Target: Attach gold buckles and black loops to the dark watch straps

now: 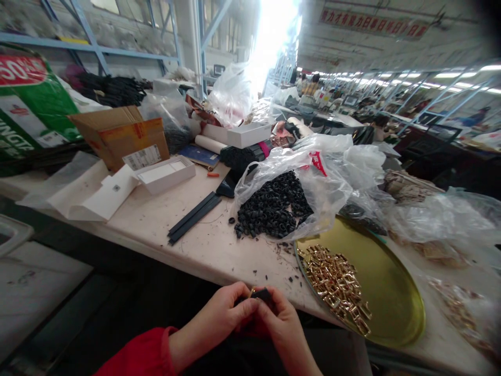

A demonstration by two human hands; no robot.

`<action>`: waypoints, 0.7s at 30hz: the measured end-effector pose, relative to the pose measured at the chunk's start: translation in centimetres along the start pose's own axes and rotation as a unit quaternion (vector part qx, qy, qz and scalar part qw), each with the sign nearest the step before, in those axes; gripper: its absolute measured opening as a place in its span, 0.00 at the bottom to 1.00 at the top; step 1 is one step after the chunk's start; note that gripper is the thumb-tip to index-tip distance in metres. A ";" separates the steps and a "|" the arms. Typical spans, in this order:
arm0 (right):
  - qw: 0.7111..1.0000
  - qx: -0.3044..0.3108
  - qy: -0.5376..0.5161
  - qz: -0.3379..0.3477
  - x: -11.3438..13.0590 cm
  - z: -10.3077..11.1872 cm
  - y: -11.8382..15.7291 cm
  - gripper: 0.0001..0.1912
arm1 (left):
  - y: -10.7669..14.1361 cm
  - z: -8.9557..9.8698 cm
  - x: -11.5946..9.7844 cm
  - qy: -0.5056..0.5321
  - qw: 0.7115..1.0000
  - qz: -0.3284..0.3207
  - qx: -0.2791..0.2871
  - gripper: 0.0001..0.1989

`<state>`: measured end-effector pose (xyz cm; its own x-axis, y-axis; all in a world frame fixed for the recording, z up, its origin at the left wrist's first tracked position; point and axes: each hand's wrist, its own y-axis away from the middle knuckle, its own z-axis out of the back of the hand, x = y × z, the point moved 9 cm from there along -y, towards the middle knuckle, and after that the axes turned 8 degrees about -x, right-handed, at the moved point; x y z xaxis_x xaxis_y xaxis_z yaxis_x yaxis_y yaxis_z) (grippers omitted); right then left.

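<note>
Both hands, the left (230,312) and the right (278,315), are closed together at the near edge of the table (148,224), gripping a small black piece (261,295) between the fingers. The fingers hide most of it; a bit of gold colour beside it is perhaps a metal buckle, but I cannot tell surely. The round tray (395,297) with gold buckles (332,279) lies to the right, partly covered by a plastic bag (332,193) of black loops (274,203).
</note>
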<state>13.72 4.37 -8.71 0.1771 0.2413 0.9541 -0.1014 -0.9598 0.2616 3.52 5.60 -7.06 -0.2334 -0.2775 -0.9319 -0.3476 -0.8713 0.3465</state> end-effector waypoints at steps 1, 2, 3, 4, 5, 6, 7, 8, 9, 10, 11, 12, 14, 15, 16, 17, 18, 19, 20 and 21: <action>0.999 -0.009 0.028 0.036 0.7 0.0 0.2 0.10 | 0.1 0.0 0.0 -0.006 1.000 -0.004 0.001 0.17; 0.996 -0.014 0.052 0.068 1.4 0.0 0.5 0.09 | 0.1 0.0 -0.1 -0.010 1.000 -0.006 0.003 0.17; 0.994 -0.017 0.067 0.087 1.8 0.0 0.7 0.09 | 0.2 0.0 0.0 -0.012 1.000 -0.008 0.006 0.17; 0.993 -0.019 0.071 0.087 1.8 0.0 0.8 0.09 | 0.3 0.0 0.1 -0.009 1.000 -0.007 0.009 0.17; 0.995 -0.020 0.063 0.071 1.6 0.0 0.8 0.10 | 0.4 -0.1 0.2 0.001 1.000 -0.004 0.015 0.18; 0.998 -0.020 0.050 0.046 1.2 0.1 0.8 0.11 | 0.5 -0.2 0.3 0.016 1.000 0.000 0.022 0.19; 0.999 -0.021 0.037 0.023 0.8 0.1 0.8 0.12 | 0.5 -0.3 0.4 0.035 0.999 0.006 0.031 0.19; 0.999 -0.024 0.031 0.009 0.5 0.2 0.9 0.13 | 0.6 -0.4 0.4 0.053 0.998 0.014 0.039 0.20; 0.999 -0.029 0.035 0.007 0.5 0.3 0.9 0.14 | 0.7 -0.5 0.5 0.067 0.997 0.022 0.044 0.20; 0.998 -0.033 0.049 0.016 0.6 0.3 0.9 0.14 | 0.7 -0.6 0.6 0.075 0.996 0.029 0.045 0.20; 0.996 -0.039 0.072 0.035 0.9 0.4 0.9 0.14 | 0.7 -0.6 0.7 0.079 0.995 0.036 0.041 0.20; 0.992 -0.046 0.101 0.062 1.3 0.5 1.0 0.14 | 0.7 -0.6 0.8 0.082 0.995 0.043 0.036 0.19; 0.977 -0.046 0.168 0.124 2.2 0.2 1.3 0.13 | 0.6 -0.6 0.9 0.083 0.995 0.053 0.023 0.19; 0.968 -0.042 0.195 0.150 2.5 0.0 1.5 0.13 | 0.6 -0.5 0.9 0.082 0.995 0.055 0.017 0.19; 0.961 -0.039 0.213 0.169 2.7 -0.1 1.6 0.12 | 0.5 -0.5 0.9 0.076 0.996 0.054 0.011 0.19; 0.958 -0.040 0.222 0.179 2.7 -0.2 1.7 0.12 | 0.5 -0.4 1.0 0.067 0.996 0.053 0.008 0.19; 0.957 -0.046 0.222 0.179 2.6 0.0 1.7 0.12 | 0.5 -0.4 1.0 0.057 0.997 0.052 0.008 0.19; 0.959 -0.055 0.217 0.172 2.5 0.2 1.7 0.12 | 0.5 -0.4 1.1 0.049 0.997 0.052 0.009 0.19; 0.962 -0.061 0.208 0.164 2.4 0.4 1.6 0.12 | 0.5 -0.5 1.2 0.043 0.998 0.052 0.011 0.19; 0.965 -0.060 0.202 0.158 2.3 0.4 1.6 0.12 | 0.5 -0.5 1.3 0.043 0.998 0.054 0.013 0.19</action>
<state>14.41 3.32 -6.16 -0.2747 -0.0005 0.9615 -0.2042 -0.9772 -0.0588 3.47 4.65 -8.16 -0.1927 -0.4040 -0.8942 -0.3477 -0.8241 0.4472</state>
